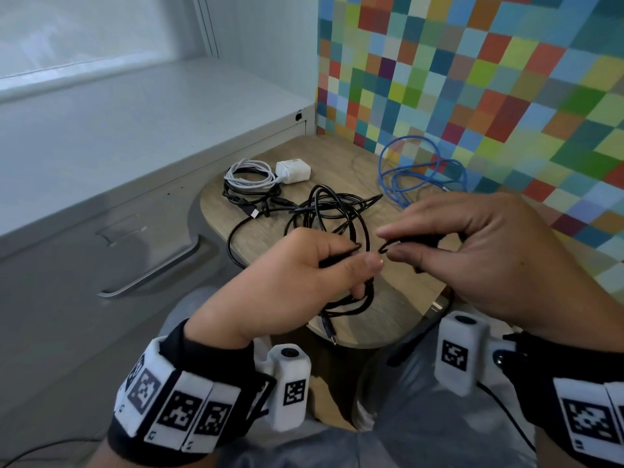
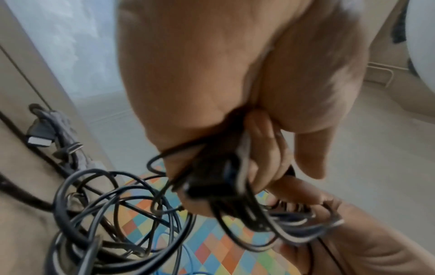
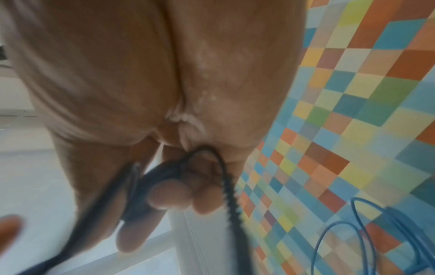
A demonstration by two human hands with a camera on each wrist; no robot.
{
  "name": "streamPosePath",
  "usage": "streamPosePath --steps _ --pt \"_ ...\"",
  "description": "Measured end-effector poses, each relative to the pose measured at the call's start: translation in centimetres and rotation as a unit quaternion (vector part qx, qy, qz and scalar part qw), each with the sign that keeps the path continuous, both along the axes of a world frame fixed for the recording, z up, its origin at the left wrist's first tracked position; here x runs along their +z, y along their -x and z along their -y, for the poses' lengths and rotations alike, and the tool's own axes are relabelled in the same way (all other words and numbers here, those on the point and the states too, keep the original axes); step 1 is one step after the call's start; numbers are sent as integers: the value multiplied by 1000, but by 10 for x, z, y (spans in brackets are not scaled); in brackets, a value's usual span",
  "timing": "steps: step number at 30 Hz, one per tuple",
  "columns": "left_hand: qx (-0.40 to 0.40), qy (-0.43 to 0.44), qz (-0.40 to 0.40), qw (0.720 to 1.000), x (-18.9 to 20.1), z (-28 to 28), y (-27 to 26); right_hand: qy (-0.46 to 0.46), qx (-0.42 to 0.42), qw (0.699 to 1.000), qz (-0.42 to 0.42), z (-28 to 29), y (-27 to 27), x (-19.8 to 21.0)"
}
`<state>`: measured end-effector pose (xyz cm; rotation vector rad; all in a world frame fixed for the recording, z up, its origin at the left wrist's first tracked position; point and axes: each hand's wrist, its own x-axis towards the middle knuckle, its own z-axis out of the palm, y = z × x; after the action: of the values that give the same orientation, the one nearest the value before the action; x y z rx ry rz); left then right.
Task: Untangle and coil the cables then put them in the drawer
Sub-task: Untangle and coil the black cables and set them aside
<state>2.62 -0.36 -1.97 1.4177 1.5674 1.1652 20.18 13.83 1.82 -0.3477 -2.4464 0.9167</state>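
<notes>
Hands, left (image 1: 297,282) and right (image 1: 489,251), each pinching the tangled black cable (image 1: 331,211) above the table (image 1: 398,312).

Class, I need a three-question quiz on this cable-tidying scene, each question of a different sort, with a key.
1. True or false: the blue cable is held in a hand.
2. Which cable do both hands grip? A white, B black, C blue.
3. Fill in: the white charger lies on the ___.

Key: 1 false, it lies on the table. 2 B, the left hand and right hand grip the black cable. 3 table.
</notes>
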Motion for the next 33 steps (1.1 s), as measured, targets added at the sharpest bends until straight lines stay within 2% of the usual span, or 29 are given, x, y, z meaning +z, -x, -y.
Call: streamPosePath --steps 4,7,10,13,15,17,21,28,31,33 --pt "-36 -29 127 991 -8 3 5 -24 -32 999 -26 -7 3 -6" --pt "-45 -55 277 958 -9 1 1 -5 -67 994 -88 -8 14 -14" --pt "-41 -57 362 930 -7 -1 -6 72 -65 987 -126 -5 29 -28" --pt "-64 -78 427 899 -8 0 -9 205 -22 968 -143 8 46 -43" --pt "-64 -93 456 883 -8 0 -11 290 -9 942 -166 18 53 -51" --pt "-44 -101 468 877 -9 -1 -11 333 -15 925 -184 24 57 -60" --pt "-21 -109 491 864 -10 -3 -8 374 -20 904 -204 24 62 -69" --pt "-55 -104 539 834 -19 -3 2 477 -11 855 -203 26 62 -72" --pt "-65 -102 572 811 -20 -3 1 495 -8 848 -192 24 58 -70" --pt "-47 -105 580 807 -17 -4 -1 502 -9 843 -192 23 56 -70"
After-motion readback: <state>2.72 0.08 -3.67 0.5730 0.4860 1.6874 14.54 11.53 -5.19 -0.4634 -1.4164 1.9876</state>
